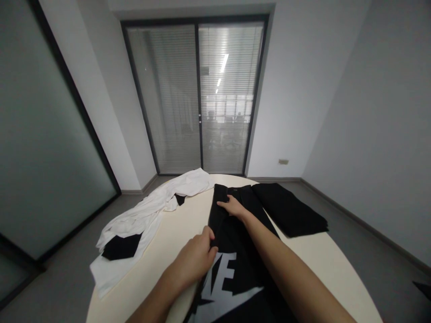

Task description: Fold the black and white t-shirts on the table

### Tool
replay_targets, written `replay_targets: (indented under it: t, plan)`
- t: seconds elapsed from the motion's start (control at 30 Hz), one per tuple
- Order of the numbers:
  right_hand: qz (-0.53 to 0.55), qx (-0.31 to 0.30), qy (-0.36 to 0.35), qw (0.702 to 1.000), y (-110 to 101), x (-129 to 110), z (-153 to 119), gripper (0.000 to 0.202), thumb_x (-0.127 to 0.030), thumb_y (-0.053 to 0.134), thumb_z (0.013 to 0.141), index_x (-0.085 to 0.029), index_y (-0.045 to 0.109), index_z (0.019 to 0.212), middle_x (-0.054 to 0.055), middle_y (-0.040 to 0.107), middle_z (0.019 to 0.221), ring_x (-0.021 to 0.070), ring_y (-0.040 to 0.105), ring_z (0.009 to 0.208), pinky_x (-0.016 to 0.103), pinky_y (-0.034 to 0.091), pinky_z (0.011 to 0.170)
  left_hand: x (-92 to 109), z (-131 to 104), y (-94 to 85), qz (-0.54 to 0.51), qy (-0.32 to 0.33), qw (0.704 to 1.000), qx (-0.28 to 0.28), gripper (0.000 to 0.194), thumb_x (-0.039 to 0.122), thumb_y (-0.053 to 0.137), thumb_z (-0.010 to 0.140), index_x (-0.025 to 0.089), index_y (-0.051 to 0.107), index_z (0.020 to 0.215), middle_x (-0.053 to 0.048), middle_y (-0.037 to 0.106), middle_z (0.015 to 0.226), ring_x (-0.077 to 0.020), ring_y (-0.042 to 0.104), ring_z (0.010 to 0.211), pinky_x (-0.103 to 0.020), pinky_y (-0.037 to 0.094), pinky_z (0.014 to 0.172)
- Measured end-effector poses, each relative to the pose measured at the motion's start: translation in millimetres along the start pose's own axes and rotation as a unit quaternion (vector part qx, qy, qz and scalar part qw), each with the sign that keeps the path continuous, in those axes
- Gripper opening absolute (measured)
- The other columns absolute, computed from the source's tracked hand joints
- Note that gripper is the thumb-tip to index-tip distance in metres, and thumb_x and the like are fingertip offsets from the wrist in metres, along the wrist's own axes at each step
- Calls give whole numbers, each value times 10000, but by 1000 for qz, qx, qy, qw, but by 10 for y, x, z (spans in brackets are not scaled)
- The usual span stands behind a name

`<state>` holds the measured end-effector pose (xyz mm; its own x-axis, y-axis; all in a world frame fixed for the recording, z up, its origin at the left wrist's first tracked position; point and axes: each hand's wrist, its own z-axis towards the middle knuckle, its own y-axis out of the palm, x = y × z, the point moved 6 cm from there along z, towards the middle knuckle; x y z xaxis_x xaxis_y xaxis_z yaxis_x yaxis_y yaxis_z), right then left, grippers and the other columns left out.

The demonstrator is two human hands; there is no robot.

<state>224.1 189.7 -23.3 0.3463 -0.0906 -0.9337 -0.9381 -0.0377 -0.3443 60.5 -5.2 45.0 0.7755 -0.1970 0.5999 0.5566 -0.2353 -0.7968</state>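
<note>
A black garment with large white lettering and a white swoosh [232, 298] lies lengthwise on the table in front of me, its far end near the table's back. My left hand [198, 253] is closed on its left edge, beside the lettering, with thumb and fingers pinching the cloth. Farther up, my right hand [234, 207] rests on the upper part of the garment, thumb and fingers apart, the forearm crossing over the cloth. The near end runs out of view at the bottom, and my right forearm hides some of its right side.
On the pale round table [323, 255], a folded black cloth piece [289, 208] lies at the right, touching the garment's far side. White clothing with black parts [144, 215] is heaped along the left edge. Behind stand glass doors with blinds [198, 98].
</note>
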Motion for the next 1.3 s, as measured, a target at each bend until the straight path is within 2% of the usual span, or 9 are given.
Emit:
replay_targets:
  t: [0.17,0.3,0.47,0.6,0.7,0.83,1.0,1.13,1.3]
  plan:
    - [12,-35,1,999,87,-29,-115,730,-115,671,859,-161,339,1508,107,730,1042,182,711,777,253,589,622,-23,93,-64,-255,0,967,-25,308,392,598,885,216,457,1094,86,518,671,-80,458,434,-197,306,432]
    - [11,-39,4,999,40,-23,-109,753,-178,675,881,-179,298,1532,124,720,1073,202,720,793,281,602,632,103,124,221,-354,55,922,-149,360,350,572,895,208,491,1216,-5,646,898,-86,584,517,-201,410,464]
    - [-18,-33,-16,999,-168,-8,-107,922,-173,722,829,-171,190,1582,162,702,1128,242,728,875,367,618,708,253,34,472,-196,189,940,-204,447,180,664,826,218,608,1268,-69,714,1121,-162,679,884,-262,515,743]
    - [-54,-32,-90,994,-317,-91,-108,704,-74,712,776,-180,501,1439,146,649,1297,244,609,1232,378,504,1027,410,-55,516,-58,290,942,-162,686,280,804,757,246,551,1393,-81,687,1225,-267,586,1184,-389,442,1027]
    - [-87,-17,-134,987,-406,-112,-91,575,-68,667,795,-191,590,1352,100,616,1372,206,527,1332,343,402,1128,484,-112,565,-49,335,928,-156,783,428,796,772,226,483,1461,-106,646,1296,-273,550,1236,-395,399,1087]
    - [-148,18,-137,979,-562,-31,-98,570,-111,685,792,-165,586,1350,116,655,1309,211,661,1114,351,479,1030,444,-134,649,-34,346,927,-143,845,547,781,747,204,487,1461,-135,578,1375,-301,498,1295,-427,348,1140]
    - [-222,55,-129,965,-756,26,-249,305,-227,642,868,-174,693,1164,86,741,1044,200,690,933,319,494,918,364,-123,698,-13,327,933,-147,860,591,809,680,223,552,1413,-140,499,1424,-326,465,1313,-432,393,1111]
    - [-287,17,-131,949,-691,45,-389,303,-369,715,829,-197,717,1079,44,740,860,199,682,805,293,486,767,415,-140,657,-10,325,934,-150,756,567,796,715,263,593,1378,-114,550,1352,-304,475,1287,-405,410,1090]
    - [-310,8,-139,941,-594,49,-495,280,-272,657,853,-196,696,1120,28,721,846,185,658,810,274,460,740,548,-193,643,-10,330,928,-173,644,482,773,777,275,602,1363,-95,654,1220,-294,521,1234,-406,417,1064]
